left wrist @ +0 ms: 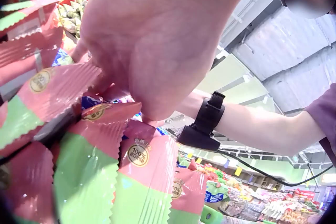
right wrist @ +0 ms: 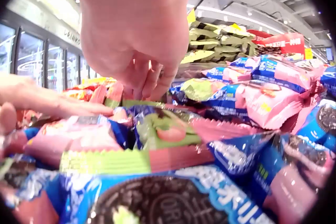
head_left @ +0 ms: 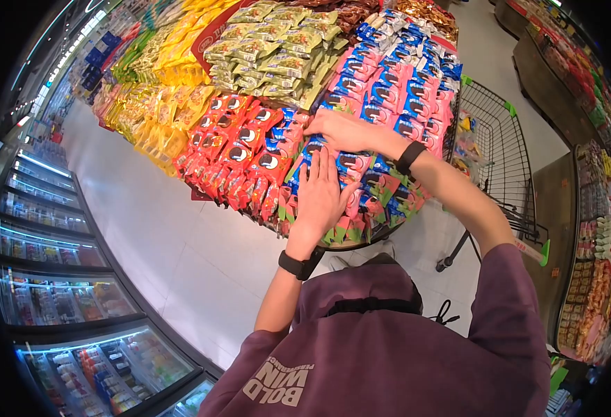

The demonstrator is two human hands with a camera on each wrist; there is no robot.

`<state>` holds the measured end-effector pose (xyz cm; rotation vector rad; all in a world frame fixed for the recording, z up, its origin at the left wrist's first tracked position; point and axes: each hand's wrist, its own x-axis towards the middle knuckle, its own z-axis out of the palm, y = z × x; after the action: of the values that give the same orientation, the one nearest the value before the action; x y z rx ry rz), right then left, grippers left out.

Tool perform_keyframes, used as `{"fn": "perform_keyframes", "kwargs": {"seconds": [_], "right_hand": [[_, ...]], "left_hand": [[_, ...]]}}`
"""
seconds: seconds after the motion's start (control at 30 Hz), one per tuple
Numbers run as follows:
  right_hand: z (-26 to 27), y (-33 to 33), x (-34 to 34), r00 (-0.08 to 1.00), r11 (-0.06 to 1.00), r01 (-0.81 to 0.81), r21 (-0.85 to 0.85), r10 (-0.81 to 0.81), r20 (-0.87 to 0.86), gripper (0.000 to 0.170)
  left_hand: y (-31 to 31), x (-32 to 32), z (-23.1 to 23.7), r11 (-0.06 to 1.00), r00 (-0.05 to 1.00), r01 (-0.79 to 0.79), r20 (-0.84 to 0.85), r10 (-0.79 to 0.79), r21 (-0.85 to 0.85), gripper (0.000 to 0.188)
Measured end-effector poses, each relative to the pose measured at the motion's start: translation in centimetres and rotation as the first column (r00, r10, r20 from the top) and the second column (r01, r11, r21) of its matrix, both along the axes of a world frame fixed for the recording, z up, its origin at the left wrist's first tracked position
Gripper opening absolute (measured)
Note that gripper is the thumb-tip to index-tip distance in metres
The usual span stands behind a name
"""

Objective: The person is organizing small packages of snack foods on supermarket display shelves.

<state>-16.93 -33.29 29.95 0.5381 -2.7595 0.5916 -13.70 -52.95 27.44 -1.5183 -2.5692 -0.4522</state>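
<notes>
Blue and pink snack packets (head_left: 352, 163) with dark cookie pictures lie in rows on a display. The left hand (head_left: 319, 198) lies with fingers straight on these packets; in the left wrist view its palm side (left wrist: 152, 45) is above pink and green packets (left wrist: 86, 166). The right hand (head_left: 343, 131) is just beyond it, fingers bent down among the packets. In the right wrist view the right hand (right wrist: 134, 35) reaches down behind a green and pink packet (right wrist: 168, 129); its fingertips are partly hidden, so whether it pinches a packet is unclear.
Red packets (head_left: 239, 142) and yellow packets (head_left: 163, 132) lie left of the hands, green packets (head_left: 277, 52) beyond. A wire shopping cart (head_left: 500, 153) stands at the right. Glass-fronted coolers (head_left: 69, 299) line the left side; shelves (head_left: 594, 243) stand far right.
</notes>
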Motion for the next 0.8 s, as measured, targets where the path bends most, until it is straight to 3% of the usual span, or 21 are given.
{"fn": "perform_keyframes", "kwargs": {"seconds": [0.03, 0.13, 0.17, 0.27, 0.5, 0.7, 0.8], "right_hand": [[0.2, 0.3, -0.4, 0.998, 0.995, 0.054, -0.079, -0.051, 0.031, 0.028], [2.8, 1.6, -0.5, 0.996, 0.991, 0.084, -0.101, -0.081, 0.030, 0.027], [2.5, 2.1, -0.8, 0.998, 0.995, 0.049, -0.092, -0.052, -0.033, 0.024], [3.4, 1.7, 0.3, 0.987, 0.992, 0.124, 0.022, -0.125, 0.103, 0.022], [1.7, 1.1, 1.0, 0.984, 0.980, 0.134, 0.149, -0.149, 0.094, 0.023], [0.9, 2.3, -0.6, 0.992, 1.000, 0.005, 0.027, -0.009, 0.124, 0.024], [1.1, 1.9, -0.4, 0.966, 0.989, 0.100, 0.111, -0.124, 0.228, 0.029]], "left_hand": [[0.0, 0.0, 0.0, 1.000, 1.000, 0.003, 0.002, -0.003, -0.006, 0.082], [-0.1, 0.0, -0.2, 1.000, 1.000, 0.007, -0.009, -0.007, 0.012, 0.082], [-0.1, 0.1, -0.1, 1.000, 1.000, 0.006, -0.002, -0.006, 0.014, 0.082], [-0.1, 0.1, 0.0, 1.000, 1.000, 0.003, 0.011, -0.003, 0.018, 0.082], [0.0, 0.1, 0.1, 1.000, 1.000, 0.002, 0.002, -0.002, 0.001, 0.083], [-0.1, 0.1, 0.1, 1.000, 1.000, 0.002, -0.008, -0.002, 0.002, 0.083], [0.0, 0.2, 0.1, 1.000, 1.000, 0.006, -0.010, -0.006, 0.000, 0.083]]}}
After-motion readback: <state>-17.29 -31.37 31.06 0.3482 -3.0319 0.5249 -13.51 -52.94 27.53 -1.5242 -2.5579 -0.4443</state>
